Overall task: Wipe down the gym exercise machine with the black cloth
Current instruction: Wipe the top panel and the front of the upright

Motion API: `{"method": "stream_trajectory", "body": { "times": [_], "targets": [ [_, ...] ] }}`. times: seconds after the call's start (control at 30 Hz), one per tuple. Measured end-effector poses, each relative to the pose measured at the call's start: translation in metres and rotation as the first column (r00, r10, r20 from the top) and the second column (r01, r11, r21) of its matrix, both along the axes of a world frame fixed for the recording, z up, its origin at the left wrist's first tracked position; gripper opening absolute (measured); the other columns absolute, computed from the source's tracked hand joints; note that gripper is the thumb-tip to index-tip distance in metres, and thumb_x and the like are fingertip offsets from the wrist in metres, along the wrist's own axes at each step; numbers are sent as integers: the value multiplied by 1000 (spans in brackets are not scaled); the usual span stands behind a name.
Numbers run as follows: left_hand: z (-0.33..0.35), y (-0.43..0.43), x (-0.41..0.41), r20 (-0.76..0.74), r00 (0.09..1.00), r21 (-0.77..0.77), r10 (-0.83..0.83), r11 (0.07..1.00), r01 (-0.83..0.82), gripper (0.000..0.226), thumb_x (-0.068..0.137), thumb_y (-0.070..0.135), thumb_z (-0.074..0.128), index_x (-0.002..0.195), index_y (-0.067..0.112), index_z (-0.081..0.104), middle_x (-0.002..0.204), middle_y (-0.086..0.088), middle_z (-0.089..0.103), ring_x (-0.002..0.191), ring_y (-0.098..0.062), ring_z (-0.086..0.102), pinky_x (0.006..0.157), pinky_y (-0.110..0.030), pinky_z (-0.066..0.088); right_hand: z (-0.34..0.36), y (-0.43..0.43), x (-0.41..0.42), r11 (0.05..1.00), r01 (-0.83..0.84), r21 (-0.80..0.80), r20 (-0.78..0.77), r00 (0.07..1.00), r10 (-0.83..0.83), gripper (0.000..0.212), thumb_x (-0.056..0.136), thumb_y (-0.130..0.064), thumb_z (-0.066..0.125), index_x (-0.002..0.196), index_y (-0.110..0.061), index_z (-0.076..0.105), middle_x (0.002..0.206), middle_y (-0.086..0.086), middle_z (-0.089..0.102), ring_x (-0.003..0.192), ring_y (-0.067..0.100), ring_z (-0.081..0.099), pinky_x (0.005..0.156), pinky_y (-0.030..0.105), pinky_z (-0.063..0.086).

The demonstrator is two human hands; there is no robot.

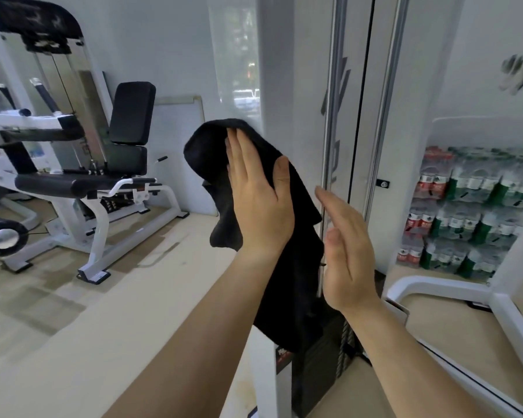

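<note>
To your left a white seated exercise machine with black pads stands on the pale wood-look floor. Behind it a whiteboard leans on the white wall. Daylight comes through a window. On your right, wrapped packs of water bottles are stacked.

2 hands, 1 blk cloth, 2 gym machines

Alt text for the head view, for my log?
A person's left hand presses a black cloth flat against a white machine upright, with the open right hand raised beside it. A seated gym machine stands behind, at left.
</note>
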State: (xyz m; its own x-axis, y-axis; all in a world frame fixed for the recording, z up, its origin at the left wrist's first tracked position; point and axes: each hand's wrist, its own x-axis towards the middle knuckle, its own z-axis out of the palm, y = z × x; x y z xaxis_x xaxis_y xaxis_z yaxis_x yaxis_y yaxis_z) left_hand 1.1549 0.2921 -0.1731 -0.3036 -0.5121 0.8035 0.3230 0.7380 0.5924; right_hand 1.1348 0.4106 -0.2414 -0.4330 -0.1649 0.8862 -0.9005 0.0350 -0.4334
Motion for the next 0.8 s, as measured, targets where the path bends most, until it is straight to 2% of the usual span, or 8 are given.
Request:
{"method": "stream_trajectory", "body": {
  "times": [0.13, 0.27, 0.4, 0.47, 0.53, 0.6, 0.67, 0.8],
  "targets": [
    [-43, 4, -4, -28, 996, -82, 85, 993, -87, 65, 104, 23, 46, 155, -1, 15, 163, -16, 18, 153, -27, 13, 123, -49, 20, -54, 6, -2, 996, 80, -25, 192, 979, -74, 50, 104, -32, 28, 139, -8, 54, 136, 2, 59, 130, 16, 51, 108, 32, 40],
    [-133, 4, 2, 97, 993, -51, 66, 997, -61, 64, 105, 42, 36, 154, 13, 8, 160, -4, 10, 153, -20, 7, 124, -43, 15, -108, 9, 7, 993, 98, 67, 315, 942, -114, 47, 103, -35, 31, 139, -15, 54, 134, -8, 56, 127, 5, 49, 107, 24, 40],
    [-175, 9, 17, 187, 982, 51, 15, 998, -26, 72, 101, 33, 51, 156, 14, 8, 164, -4, 12, 152, -8, 8, 122, -20, 13, -131, 22, 17, 986, 102, 133, 354, 924, -143, 47, 102, -37, 33, 140, -17, 53, 134, -13, 53, 127, 6, 49, 104, 38, 46],
    [-166, 11, 20, 158, 987, 140, -8, 990, -14, 75, 95, 24, 66, 152, 19, 18, 161, 9, 16, 144, 11, 17, 110, -3, 18, -127, 26, 17, 986, 116, 119, 364, 919, -152, 47, 101, -37, 35, 139, -15, 54, 134, -9, 54, 127, 11, 51, 102, 46, 48],
    [-161, 9, 22, 115, 993, 184, 0, 983, -21, 73, 87, 22, 76, 140, 26, 28, 155, 18, 21, 133, 24, 22, 103, -2, 27, -115, 25, 18, 988, 120, 92, 362, 921, -145, 47, 100, -36, 37, 138, -15, 53, 134, -7, 55, 126, 13, 52, 101, 47, 48],
    [-159, 6, 26, 113, 994, 229, 10, 973, -36, 78, 82, 26, 81, 138, 34, 28, 149, 19, 33, 134, 15, 32, 108, -18, 36, -99, 20, 23, 990, 103, 95, 320, 939, -129, 47, 100, -36, 37, 139, -16, 52, 135, -5, 55, 127, 13, 51, 103, 44, 46],
    [-156, 4, 26, 112, 992, 137, 55, 988, -70, 80, 86, 29, 77, 146, 33, 25, 152, 8, 35, 144, -2, 30, 113, -34, 37, -85, 13, 27, 989, 95, 117, 261, 957, -123, 46, 100, -35, 37, 140, -15, 52, 136, -4, 55, 126, 14, 51, 103, 41, 45],
    [-154, 9, 14, 108, 987, 42, 117, 992, -122, 72, 96, 30, 58, 155, 14, 19, 162, -13, 15, 150, -19, 16, 118, -23, 22, -89, 6, 26, 987, 111, 119, 285, 948, -141, 46, 101, -36, 37, 139, -16, 52, 133, -7, 54, 121, 15, 54, 100, 40, 47]
  ]
}}
